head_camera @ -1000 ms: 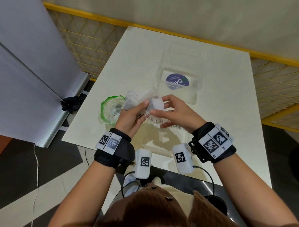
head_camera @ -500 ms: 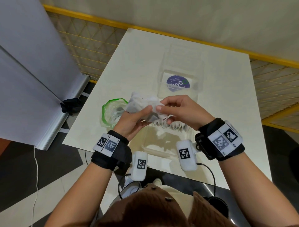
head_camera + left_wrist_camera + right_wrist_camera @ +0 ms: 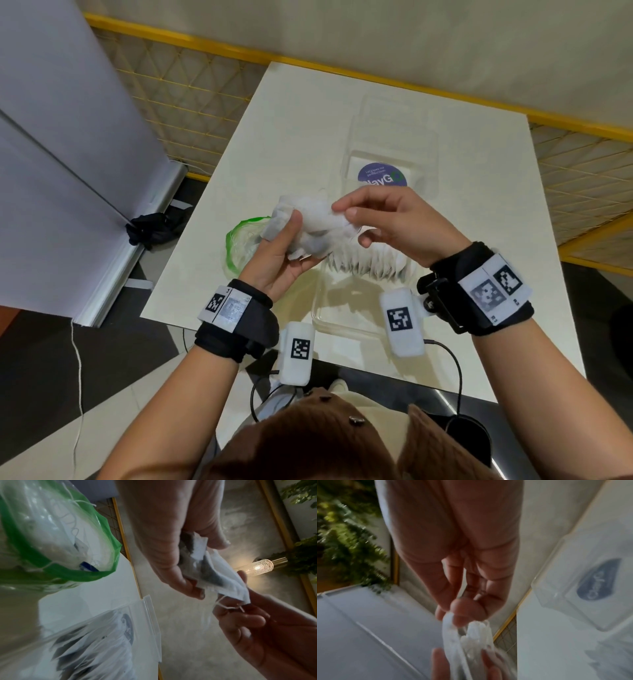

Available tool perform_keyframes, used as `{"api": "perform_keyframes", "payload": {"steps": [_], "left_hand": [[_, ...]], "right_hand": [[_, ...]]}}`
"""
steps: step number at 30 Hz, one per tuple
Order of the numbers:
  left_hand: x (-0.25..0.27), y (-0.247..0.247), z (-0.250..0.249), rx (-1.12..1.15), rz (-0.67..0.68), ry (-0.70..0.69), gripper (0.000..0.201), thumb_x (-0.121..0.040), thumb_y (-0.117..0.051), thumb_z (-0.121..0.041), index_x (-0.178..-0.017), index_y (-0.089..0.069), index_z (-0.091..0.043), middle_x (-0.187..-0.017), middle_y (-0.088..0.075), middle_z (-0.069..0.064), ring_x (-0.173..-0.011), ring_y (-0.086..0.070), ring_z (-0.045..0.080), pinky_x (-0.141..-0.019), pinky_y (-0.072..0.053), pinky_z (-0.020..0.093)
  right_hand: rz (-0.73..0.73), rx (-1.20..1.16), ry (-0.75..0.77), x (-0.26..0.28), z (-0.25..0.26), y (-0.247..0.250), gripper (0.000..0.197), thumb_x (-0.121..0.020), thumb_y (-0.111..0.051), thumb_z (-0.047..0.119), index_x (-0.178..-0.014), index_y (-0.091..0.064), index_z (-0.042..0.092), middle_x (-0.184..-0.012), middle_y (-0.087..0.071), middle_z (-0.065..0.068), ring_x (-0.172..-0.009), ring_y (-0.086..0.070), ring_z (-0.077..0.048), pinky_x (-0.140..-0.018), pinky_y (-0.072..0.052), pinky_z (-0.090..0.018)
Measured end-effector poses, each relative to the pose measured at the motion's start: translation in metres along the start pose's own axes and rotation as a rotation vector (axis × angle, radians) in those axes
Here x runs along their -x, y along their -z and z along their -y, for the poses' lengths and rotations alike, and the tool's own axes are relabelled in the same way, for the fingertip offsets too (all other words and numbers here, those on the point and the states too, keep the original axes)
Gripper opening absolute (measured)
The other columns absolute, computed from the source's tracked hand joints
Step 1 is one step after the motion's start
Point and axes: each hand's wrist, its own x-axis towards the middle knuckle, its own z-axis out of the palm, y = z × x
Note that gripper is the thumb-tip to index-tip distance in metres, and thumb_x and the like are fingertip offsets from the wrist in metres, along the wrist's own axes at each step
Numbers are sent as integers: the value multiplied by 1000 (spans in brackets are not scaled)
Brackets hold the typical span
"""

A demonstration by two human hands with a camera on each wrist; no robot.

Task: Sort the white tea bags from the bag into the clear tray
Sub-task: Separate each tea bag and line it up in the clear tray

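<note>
My left hand [image 3: 284, 246] grips a bunch of white tea bags [image 3: 315, 222] above the table, thumb pressed on top; the same bunch of tea bags [image 3: 205, 566] shows in the left wrist view. My right hand [image 3: 387, 219] pinches the right end of the bunch between thumb and forefinger, and the right wrist view shows the pinched tea bags [image 3: 471, 632] blurred. A clear plastic bag with a green rim [image 3: 239, 240] lies at the left, with more tea bags inside [image 3: 56, 534]. The clear tray [image 3: 329, 318] sits under my hands with a row of tea bags [image 3: 373, 263] standing in it.
A clear lid with a purple round sticker [image 3: 383, 176] lies behind the tray on the white table [image 3: 301, 113]. A grey panel [image 3: 68, 137] stands left of the table. The table's near edge is just below my wrists.
Both hands have lifted slightly and shifted the bunch of tea bags; the right hand's pinch has moved to the right end of the bunch.
</note>
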Motion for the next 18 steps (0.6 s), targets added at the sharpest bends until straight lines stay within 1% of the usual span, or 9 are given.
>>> {"api": "perform_keyframes", "payload": {"steps": [1,3,6,8,10,12,15,16,18], "left_hand": [[-1,0,0,-17,-2,-4,67,-51,-79,-43,-106,-59,-11,-92,-74,4,-87,-70,16,-62,-57,28],[-3,0,-2,-32,-12,0,47,-69,-66,-40,-107,-59,-13,-94,-74,3,-88,-70,15,-63,-57,29],[-9,7,-7,-37,-80,27,20,-92,-52,-25,-107,-60,-13,-101,-71,5,-93,-68,16,-68,-59,33],[-12,11,-11,-48,-124,40,15,-94,-50,-13,-106,-58,-10,-102,-67,10,-92,-65,20,-73,-59,37],[-14,11,-14,-145,-172,10,13,-91,-49,-5,-99,-57,-9,-91,-61,13,-79,-61,21,-72,-59,40],[-16,10,-18,-313,-191,-74,23,-88,-51,2,-104,-52,-14,-90,-55,13,-72,-59,18,-65,-56,38],[-20,17,-20,-482,-103,-171,82,-78,-70,-5,-131,-25,-50,-134,-42,10,-117,-54,22,-87,-53,41],[-18,16,-21,-538,-55,-197,89,-73,-74,-12,-129,-22,-58,-140,-37,8,-124,-49,23,-90,-52,43],[-17,13,-24,-655,38,-246,79,-70,-75,-22,-122,-31,-62,-141,-37,5,-126,-47,21,-89,-53,41]], "right_hand": [[6,49,12,0,1,-2,20,-90,-53,-1,-89,-67,12,-84,-64,4,-69,-51,-5,-56,-45,-19],[-44,104,57,-1,4,-6,20,-90,-55,1,-89,-68,17,-87,-66,7,-72,-52,-5,-60,-46,-21],[-167,242,161,-4,7,-7,16,-89,-59,7,-93,-67,20,-81,-63,3,-68,-54,-7,-60,-47,-20],[-177,280,169,-4,8,-6,13,-87,-63,9,-98,-65,15,-73,-58,0,-60,-54,-8,-55,-46,-19],[-145,329,123,-5,9,-4,15,-83,-68,10,-97,-63,14,-70,-54,0,-53,-51,-6,-52,-45,-18],[-79,423,67,-6,8,-2,19,-79,-72,10,-93,-61,17,-73,-51,2,-56,-48,-7,-55,-46,-20],[13,530,-4,-7,7,-2,22,-78,-73,8,-90,-60,21,-78,-50,3,-70,-47,-12,-68,-50,-30],[33,535,-18,-8,6,-2,22,-78,-72,8,-90,-60,22,-80,-50,3,-71,-48,-11,-71,-50,-31],[51,527,-22,-9,5,-2,21,-80,-70,10,-91,-60,25,-80,-51,3,-70,-48,-11,-71,-46,-29]]}}
